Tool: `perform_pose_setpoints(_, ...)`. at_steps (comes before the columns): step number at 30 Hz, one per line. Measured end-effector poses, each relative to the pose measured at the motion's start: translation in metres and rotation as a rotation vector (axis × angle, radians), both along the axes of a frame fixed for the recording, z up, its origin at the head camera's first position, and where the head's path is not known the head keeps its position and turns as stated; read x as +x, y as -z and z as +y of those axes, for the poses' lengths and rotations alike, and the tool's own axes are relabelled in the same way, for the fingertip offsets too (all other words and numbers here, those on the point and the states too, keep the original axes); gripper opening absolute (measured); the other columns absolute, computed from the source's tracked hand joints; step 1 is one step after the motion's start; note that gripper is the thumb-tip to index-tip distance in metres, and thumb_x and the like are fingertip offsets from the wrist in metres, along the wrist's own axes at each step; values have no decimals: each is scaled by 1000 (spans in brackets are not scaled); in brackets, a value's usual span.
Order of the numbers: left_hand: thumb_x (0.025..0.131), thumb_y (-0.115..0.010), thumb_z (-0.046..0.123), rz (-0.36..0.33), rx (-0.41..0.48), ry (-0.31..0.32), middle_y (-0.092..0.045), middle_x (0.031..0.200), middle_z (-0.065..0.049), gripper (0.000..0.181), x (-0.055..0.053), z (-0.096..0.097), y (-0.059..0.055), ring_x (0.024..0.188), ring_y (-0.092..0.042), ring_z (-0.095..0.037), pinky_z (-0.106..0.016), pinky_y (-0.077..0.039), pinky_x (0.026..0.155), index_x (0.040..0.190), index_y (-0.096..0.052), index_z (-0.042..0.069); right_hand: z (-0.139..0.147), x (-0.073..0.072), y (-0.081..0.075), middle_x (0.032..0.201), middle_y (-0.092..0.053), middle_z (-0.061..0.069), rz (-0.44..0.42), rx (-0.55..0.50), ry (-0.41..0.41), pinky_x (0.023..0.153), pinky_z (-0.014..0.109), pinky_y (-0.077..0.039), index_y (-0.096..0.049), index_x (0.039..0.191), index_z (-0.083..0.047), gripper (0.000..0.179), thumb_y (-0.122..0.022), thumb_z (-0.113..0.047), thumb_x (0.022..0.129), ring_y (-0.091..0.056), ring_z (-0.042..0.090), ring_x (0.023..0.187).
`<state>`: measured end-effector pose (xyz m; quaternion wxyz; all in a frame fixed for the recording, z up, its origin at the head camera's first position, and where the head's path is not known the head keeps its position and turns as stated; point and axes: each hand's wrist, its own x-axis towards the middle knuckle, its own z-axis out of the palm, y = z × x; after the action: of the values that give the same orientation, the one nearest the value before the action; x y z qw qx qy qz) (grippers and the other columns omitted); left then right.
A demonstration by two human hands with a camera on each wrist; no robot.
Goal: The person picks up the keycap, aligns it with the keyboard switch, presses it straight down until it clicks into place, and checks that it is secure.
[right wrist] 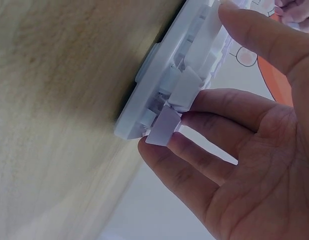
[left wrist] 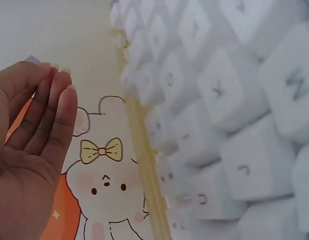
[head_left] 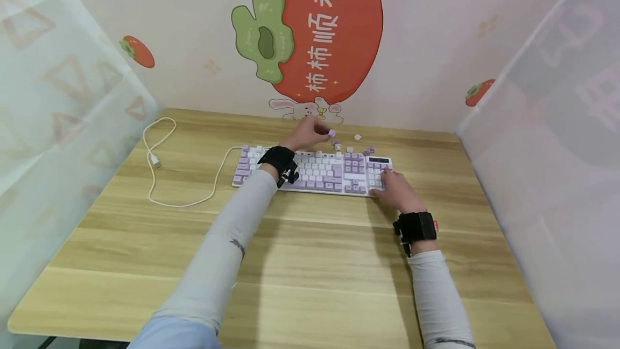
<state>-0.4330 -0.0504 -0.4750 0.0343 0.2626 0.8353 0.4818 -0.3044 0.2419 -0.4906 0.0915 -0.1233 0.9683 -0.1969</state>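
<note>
A white and lilac keyboard (head_left: 317,179) lies across the table, seen close up with white keys (left wrist: 214,90) in the left wrist view. Beyond its back edge, my left hand (head_left: 308,132) pinches a small lilac keycap (head_left: 331,133); only a corner of that keycap (left wrist: 31,59) shows past the fingers in the left wrist view. My right hand (head_left: 394,189) rests on the number pad at the keyboard's right end. In the right wrist view its fingertips touch the end keys, near a lilac keycap (right wrist: 163,126), with the thumb spread apart from the fingers.
Several loose keycaps (head_left: 357,137) lie behind the keyboard, including purple ones (head_left: 368,151). A white cable (head_left: 181,205) loops over the left of the table (head_left: 310,263), with its USB plug (head_left: 154,160) on the wood. Printed wall sheets (head_left: 194,26) enclose the back and sides.
</note>
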Motion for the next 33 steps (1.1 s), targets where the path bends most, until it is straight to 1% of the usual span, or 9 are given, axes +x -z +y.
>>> perform_pose_setpoints(5,94,-71,7,-21,83,3,-75,103,-17,21,8,3,-7,94,-71,-29,-31,-57,81,113,-76,-1,1,-1,0,152,-35,39,-1,-8,-2,86,47,-48,-58,101,6,35,-71,-26,96,-56,37,101)
perform_pose_setpoints(8,95,-71,6,-38,124,13,-74,104,-17,23,11,2,-9,99,-68,-40,-37,-58,85,116,-74,-2,0,-3,1,153,-33,40,15,7,-9,86,48,-47,-58,96,4,33,-71,-26,96,-56,38,103)
perform_pose_setpoints(11,95,-71,8,-76,176,5,-73,106,-16,27,12,0,-7,102,-67,-42,-44,-58,90,120,-73,-1,0,-2,2,152,-34,40,14,10,-12,88,49,-47,-57,95,5,34,-71,-27,95,-56,39,104)
perform_pose_setpoints(16,94,-72,6,-193,384,-29,-74,106,-16,32,14,-5,-4,105,-68,-41,-48,-56,95,125,-69,-3,0,-1,2,153,-32,40,-2,7,-12,91,50,-47,-58,100,8,36,-70,-26,96,-57,43,111)
perform_pose_setpoints(19,93,-72,6,-218,445,-22,-73,107,-16,34,17,-9,-4,102,-69,-35,-51,-54,97,127,-68,-2,0,-1,1,154,-29,41,0,10,-15,92,51,-47,-58,99,8,35,-70,-26,96,-55,46,116)
perform_pose_setpoints(22,94,-72,8,-212,384,-33,-72,105,-15,34,17,-15,-4,95,-69,-28,-52,-54,96,127,-69,0,0,-1,-2,152,-33,41,4,18,-15,87,49,-47,-57,95,5,34,-70,-26,96,-57,43,108)
perform_pose_setpoints(26,97,-69,10,-174,175,-66,-71,109,-17,32,12,-18,-2,96,-67,-32,-52,-55,93,126,-69,-2,0,-1,-3,148,-40,39,2,26,-18,82,45,-46,-56,93,4,34,-70,-27,96,-55,36,96)
perform_pose_setpoints(30,98,-64,9,-102,-124,-95,-67,128,-16,35,-10,-3,0,117,-62,-32,-42,-52,100,132,-66,-1,2,0,-2,143,-46,39,20,29,-20,81,45,-46,-57,93,4,34,-71,-26,95,-55,35,95)
perform_pose_setpoints(33,98,-61,5,-80,-290,-121,-60,140,-14,38,-25,12,0,132,-53,-30,-40,-46,109,135,-63,0,1,0,-1,131,-55,35,34,20,-28,78,44,-46,-56,95,4,34,-73,-26,94,-54,32,89)
